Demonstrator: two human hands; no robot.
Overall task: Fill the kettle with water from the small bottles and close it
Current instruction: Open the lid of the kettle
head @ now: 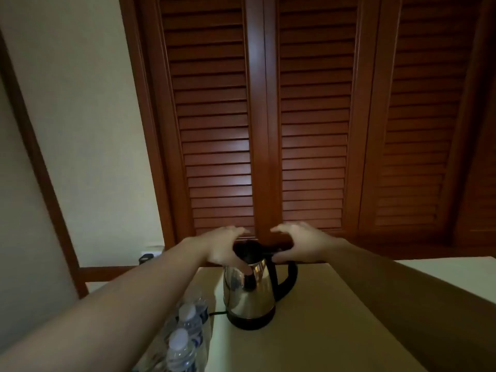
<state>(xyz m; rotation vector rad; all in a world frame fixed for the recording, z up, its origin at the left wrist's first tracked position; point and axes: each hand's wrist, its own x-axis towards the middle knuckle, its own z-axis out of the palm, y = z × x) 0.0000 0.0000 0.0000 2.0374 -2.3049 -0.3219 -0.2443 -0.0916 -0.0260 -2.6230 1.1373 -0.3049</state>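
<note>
Kettle [251, 294], steel-bodied on a black base, is seen upright on the pale worktop [322, 331]. Its top is flanked by both hands: left hand [224, 247] is laid against the rim, fingers spread; right hand [298, 244] is arched over the black handle, fingers loosely curved. Capped small bottles [188, 334] are clustered just left of the kettle.
</note>
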